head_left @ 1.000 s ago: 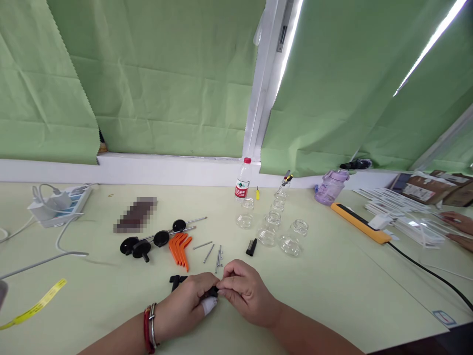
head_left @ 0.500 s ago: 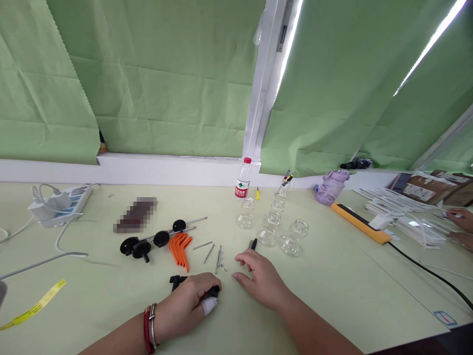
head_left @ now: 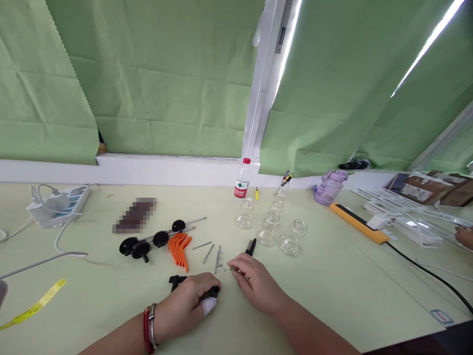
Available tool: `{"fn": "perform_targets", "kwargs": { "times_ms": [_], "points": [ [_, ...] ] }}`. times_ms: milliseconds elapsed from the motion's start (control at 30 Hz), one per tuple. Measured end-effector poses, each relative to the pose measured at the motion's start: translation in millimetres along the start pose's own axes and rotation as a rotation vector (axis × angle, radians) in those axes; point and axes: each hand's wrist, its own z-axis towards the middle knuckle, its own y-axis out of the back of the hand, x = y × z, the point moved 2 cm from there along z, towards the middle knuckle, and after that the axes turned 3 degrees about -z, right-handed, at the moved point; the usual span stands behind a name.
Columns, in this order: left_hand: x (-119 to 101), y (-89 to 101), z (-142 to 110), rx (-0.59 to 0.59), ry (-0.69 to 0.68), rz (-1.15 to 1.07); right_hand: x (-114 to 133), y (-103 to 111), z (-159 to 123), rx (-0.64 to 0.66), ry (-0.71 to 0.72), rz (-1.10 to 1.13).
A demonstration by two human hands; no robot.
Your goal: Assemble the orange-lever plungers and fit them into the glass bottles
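Observation:
My left hand (head_left: 190, 298), with white tape on its thumb, is closed round a black plastic part (head_left: 214, 292) whose round end pokes out. A black T-shaped piece (head_left: 177, 282) shows behind that hand; whether the two are joined is hidden. Between thumb and forefinger, my right hand (head_left: 256, 283) pinches a small metal piece (head_left: 231, 269), perhaps a nut, just right of the left hand. Several long screws (head_left: 209, 253) and tiny nuts (head_left: 224, 269) lie beyond the hands. Past the right hand rests a black piece with a ribbed or coiled section (head_left: 251, 246).
Left of the screws are orange angled pieces (head_left: 179, 251) and black discs with metal rods (head_left: 160, 238). Glass jars (head_left: 268, 231), a water bottle (head_left: 242, 182) and a purple bottle (head_left: 330, 187) stand behind. An orange power strip (head_left: 358, 224) and another person's hand (head_left: 463, 236) are at right.
My right hand has shifted slightly left, and its open fingers have closed on a small metal piece. My left hand stays put with the black part.

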Motion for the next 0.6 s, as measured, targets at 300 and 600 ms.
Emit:
{"fn": "perform_targets", "kwargs": {
  "times_ms": [300, 600],
  "points": [
    [2.9, -1.7, 0.2, -0.008, -0.031, -0.024, 25.5, -4.8, -5.4, -0.175, 0.320, 0.273],
    [2.0, -1.7, -0.6, -0.001, -0.036, -0.059, 27.7, -10.4, -3.7, -0.135, 0.344, 0.213]
  ]
}}
